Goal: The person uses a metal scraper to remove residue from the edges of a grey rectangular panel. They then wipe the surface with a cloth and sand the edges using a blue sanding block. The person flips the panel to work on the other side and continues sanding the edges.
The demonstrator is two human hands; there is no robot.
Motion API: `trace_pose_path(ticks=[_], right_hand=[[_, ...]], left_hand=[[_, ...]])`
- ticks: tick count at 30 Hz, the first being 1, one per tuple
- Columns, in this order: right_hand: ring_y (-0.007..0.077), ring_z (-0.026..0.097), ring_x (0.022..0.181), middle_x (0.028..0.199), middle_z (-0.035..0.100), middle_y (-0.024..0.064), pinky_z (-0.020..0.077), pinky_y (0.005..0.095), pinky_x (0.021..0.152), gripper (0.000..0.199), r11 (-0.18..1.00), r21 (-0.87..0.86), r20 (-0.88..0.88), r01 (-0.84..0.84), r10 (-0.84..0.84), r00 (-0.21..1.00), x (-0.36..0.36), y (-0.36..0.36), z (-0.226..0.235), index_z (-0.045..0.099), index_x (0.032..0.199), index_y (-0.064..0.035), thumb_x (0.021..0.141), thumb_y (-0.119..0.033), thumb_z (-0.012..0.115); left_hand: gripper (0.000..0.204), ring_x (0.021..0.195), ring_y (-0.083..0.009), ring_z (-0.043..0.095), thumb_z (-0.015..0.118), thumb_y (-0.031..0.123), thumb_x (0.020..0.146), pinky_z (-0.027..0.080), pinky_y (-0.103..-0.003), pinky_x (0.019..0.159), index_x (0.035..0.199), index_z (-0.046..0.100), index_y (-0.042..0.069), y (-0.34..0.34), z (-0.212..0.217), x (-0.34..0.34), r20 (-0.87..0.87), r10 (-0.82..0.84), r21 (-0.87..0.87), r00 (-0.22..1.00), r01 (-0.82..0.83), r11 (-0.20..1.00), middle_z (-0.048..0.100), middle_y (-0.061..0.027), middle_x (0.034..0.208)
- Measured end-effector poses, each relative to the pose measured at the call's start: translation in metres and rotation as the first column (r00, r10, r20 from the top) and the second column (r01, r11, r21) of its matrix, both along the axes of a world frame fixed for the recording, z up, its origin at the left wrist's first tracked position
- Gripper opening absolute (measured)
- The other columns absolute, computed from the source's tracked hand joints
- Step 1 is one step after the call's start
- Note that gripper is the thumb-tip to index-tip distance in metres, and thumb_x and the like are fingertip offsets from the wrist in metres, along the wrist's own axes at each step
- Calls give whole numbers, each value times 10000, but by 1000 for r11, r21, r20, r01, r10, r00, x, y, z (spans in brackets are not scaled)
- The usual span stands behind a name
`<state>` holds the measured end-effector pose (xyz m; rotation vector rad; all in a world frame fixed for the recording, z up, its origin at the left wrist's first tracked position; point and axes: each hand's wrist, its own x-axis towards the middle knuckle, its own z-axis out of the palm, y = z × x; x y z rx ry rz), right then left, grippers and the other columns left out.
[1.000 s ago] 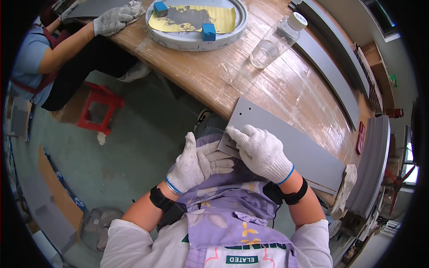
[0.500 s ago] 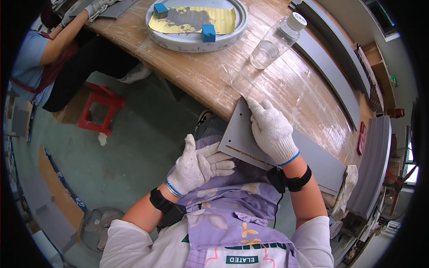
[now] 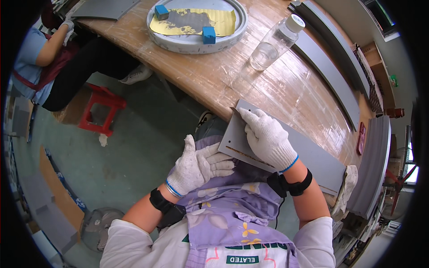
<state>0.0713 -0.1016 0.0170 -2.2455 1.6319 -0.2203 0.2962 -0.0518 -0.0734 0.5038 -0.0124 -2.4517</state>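
Note:
A long grey panel (image 3: 308, 154) lies slantwise over the table's near edge, its left end jutting out toward me. That end has small dark holes and a narrow slot with a brown, rough inside. My right hand (image 3: 268, 138), in a white knit glove, is closed on top of the panel near its far left corner. A thin dark sliver (image 3: 234, 109) shows at its fingertips; its kind is not clear. My left hand (image 3: 192, 167), gloved too, is palm up with fingers stretched out, beside the panel's near left corner. Whether it bears any weight I cannot tell.
On the wooden table (image 3: 187, 73) stand a clear bottle (image 3: 272, 47) and a round grey lid (image 3: 196, 45) holding a yellow sheet (image 3: 221, 20) and blue blocks (image 3: 208, 35). More grey strips (image 3: 330, 76) lie at right. A co-worker (image 3: 35, 62) sits at far left near a red stool (image 3: 100, 109).
My right hand has drawn slightly toward me and left, off the panel's far corner, its fingers more curled. My left hand is still. The co-worker's hands have moved back from their panel.

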Motion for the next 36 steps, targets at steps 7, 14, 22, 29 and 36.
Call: trace_pose_path(ticks=[7, 14, 22, 29, 36], right_hand=[[402, 653, 900, 1078, 606, 193, 536, 497, 753, 434, 998, -45, -88, 32, -36, 995, 2, -1, 2, 503, 1349, -100, 915, -123, 515], [353, 653, 974, 1097, 613, 174, 545, 464, 772, 486, 1000, -11, -195, 28, -29, 980, 15, -3, 14, 474, 1368, -43, 886, -92, 510], [331, 662, 908, 1028, 626, 122, 545, 429, 750, 453, 993, 110, -111, -48, 60, 992, 19, 25, 28, 526, 1338, -108, 885, -110, 547], [278, 662, 978, 1002, 636, 90, 556, 392, 770, 417, 938, 142, -154, -315, 335, 929, 28, 48, 16, 546, 1293, -99, 877, -132, 556], [300, 667, 942, 994, 643, 101, 551, 424, 760, 432, 917, 225, -144, -329, 365, 920, 29, 60, 17, 559, 1283, -129, 853, -117, 596]], left_hand=[[1025, 1140, -403, 625, 212, 820, 883, 463, -554, 1012, 1444, 419, -12, 1, -2, 1, -44, -4, 8, 999, 4, 1000, 581, -258, 1324], [1029, 1161, -409, 611, 202, 828, 879, 456, -553, 1021, 1449, 415, -1, 2, -2, 1, -110, 20, 30, 994, -16, 999, 570, -256, 1341], [1064, 1235, -402, 553, 228, 858, 850, 408, -530, 1073, 1473, 380, 8, 2, 5, 1, -67, 10, 6, 998, -10, 1000, 515, -252, 1399], [1069, 1309, -402, 483, 200, 857, 854, 335, -533, 1129, 1505, 333, 20, 1, 13, 0, -69, 13, -32, 998, -16, 999, 462, -258, 1449], [1046, 1310, -397, 483, 197, 834, 877, 342, -530, 1125, 1523, 283, 16, 2, 19, -1, -90, 24, -44, 996, -28, 999, 432, -263, 1468]])
